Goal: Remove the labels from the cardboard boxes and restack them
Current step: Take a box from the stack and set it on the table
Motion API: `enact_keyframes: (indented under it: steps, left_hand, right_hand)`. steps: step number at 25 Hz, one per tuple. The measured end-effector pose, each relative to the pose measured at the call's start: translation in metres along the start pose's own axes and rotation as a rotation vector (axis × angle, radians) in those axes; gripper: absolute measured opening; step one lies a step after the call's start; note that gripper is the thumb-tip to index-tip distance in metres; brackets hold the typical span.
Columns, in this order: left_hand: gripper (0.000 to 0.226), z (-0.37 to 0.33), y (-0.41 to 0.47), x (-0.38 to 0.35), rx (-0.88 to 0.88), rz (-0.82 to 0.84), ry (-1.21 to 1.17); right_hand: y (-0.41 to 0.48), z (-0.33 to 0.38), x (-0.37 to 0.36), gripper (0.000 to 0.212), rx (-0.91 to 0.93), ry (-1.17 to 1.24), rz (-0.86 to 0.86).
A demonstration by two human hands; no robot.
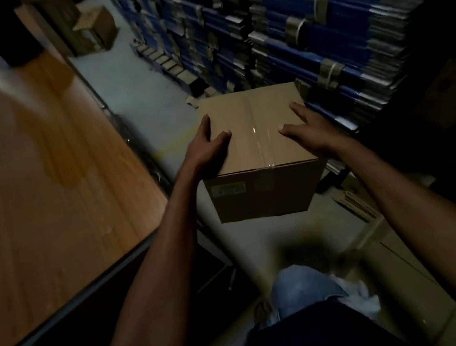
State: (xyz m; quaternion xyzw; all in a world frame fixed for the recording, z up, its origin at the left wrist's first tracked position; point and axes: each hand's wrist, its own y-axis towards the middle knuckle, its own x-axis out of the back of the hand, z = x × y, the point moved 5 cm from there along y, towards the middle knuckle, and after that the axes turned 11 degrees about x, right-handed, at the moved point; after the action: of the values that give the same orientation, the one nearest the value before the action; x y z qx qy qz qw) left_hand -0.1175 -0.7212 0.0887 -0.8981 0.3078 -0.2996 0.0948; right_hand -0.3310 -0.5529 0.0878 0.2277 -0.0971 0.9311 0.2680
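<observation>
The cardboard box is plain brown board, matt and smooth, and the strip of clear tape along its top seam is glossy and catches the light. At 10 o'clock on its near face is a pale paper label. The worktop at 9 o'clock shows wood grain with a soft sheen. At 1 o'clock, stacked flat cartons look glossy blue, bound with dull greyish bands. The floor is matt grey.

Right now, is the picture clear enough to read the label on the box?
Head view: no; it is dim, and the label on the cardboard box is blurred and unreadable. Head view: glare streaks the tape seam, the wooden surface is smeared, and the corners go black.
</observation>
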Motion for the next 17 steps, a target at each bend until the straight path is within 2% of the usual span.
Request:
enact_keyframes:
  steps: [4, 10, 17]
  left_hand:
    - [0.089, -0.038, 0.074, 0.044, -0.005, -0.003, 0.002]
    - [0.092, -0.081, 0.187, 0.118, -0.027, -0.124, -0.066]
    - [0.091, -0.136, 0.273, 0.222, -0.010, -0.388, -0.202]
  right_hand:
    - [0.084, 0.047, 0.009, 0.079, 0.076, -0.030, -0.003]
    - [0.247, 0.096, -0.009, 0.083, 0.203, -0.060, 0.038]
    - [0.432, 0.192, -0.040, 0.084, 0.415, -0.024, 0.198]
